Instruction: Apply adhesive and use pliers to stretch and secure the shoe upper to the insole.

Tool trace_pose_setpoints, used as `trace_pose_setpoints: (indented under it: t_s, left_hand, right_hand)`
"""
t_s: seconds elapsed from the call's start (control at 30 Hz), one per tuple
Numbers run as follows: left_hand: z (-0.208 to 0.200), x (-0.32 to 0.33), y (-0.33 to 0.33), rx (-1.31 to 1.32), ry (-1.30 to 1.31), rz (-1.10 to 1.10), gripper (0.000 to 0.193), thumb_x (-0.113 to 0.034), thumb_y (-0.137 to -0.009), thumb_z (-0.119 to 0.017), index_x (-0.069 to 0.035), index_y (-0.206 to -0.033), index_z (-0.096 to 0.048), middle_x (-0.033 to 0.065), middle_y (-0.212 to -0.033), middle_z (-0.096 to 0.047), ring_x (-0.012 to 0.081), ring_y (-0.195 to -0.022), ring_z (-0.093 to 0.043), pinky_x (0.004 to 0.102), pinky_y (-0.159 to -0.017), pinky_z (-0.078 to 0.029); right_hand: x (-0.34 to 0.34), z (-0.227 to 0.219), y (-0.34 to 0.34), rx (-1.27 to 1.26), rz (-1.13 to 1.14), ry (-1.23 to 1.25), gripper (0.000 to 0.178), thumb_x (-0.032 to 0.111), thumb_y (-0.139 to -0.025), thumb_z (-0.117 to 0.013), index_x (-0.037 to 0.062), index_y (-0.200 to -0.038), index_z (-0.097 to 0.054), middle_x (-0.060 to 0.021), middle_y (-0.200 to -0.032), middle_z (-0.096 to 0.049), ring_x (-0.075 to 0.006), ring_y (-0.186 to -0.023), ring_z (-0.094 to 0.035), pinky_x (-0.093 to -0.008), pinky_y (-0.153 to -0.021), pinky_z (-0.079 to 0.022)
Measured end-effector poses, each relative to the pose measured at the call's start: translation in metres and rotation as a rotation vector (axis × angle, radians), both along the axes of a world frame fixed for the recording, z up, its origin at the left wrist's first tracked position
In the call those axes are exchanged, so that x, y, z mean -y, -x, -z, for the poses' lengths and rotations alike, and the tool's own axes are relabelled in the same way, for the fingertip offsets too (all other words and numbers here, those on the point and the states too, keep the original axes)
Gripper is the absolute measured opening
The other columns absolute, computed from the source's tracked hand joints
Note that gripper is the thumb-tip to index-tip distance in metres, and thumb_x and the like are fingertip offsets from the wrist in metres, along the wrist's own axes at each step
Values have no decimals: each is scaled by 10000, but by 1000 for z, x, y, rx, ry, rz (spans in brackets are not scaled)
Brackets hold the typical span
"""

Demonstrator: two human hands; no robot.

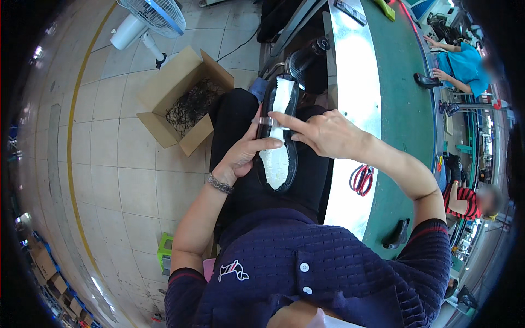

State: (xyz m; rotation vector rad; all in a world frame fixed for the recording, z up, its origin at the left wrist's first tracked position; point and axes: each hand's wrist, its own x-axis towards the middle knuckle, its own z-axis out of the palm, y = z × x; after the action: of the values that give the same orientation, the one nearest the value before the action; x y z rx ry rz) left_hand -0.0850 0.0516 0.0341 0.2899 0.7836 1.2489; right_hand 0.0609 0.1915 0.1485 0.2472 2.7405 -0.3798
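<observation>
Over my lap lies a black shoe point(275, 164), bottom up, with a white underside framed by black edges. My left hand point(246, 150) is closed around its left side, the thumb reaching across the white part. From the right, my right hand point(328, 134) comes over the shoe's middle. Its index finger is stretched across to the far left edge, and another finger, bent and apart from it, rests at the right edge. A shiny, see-through patch shows beside the index fingertip; what it is I cannot tell.
An open cardboard box point(156, 93) with tangled black strands stands on the floor left, near a fan point(156, 19). At right run a metal ledge point(358, 82) with red-handled scissors point(361, 180) and a phone point(350, 12), and a green belt point(404, 131) carrying black shoes point(396, 234). Co-workers sit beyond.
</observation>
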Motion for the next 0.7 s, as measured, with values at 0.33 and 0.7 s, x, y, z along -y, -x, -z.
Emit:
trace_pose_setpoints:
  t_s: [0.33,0.7]
  left_hand:
    - [16,19,-11,183,-112,-79,840,-321,-931,-615,-171,-1555,-73,63,-1462,-366,173,-1328,-380,339,-1105,-310]
    - [24,40,-35,479,-106,-230,535,-411,-1051,-253,-247,-1545,-130,74,-1492,-372,232,-1327,-422,426,-1101,-350]
  right_hand:
    - [6,-7,-11,115,85,51,643,248,-948,-574,251,-1503,-250,-80,-512,-552,-260,-442,-597,-374,-437,-490]
    - [42,-21,-8,10,-296,-307,796,5,-831,-526,426,-1474,-314,-243,-1019,-601,-250,-771,-635,-283,-597,-542]
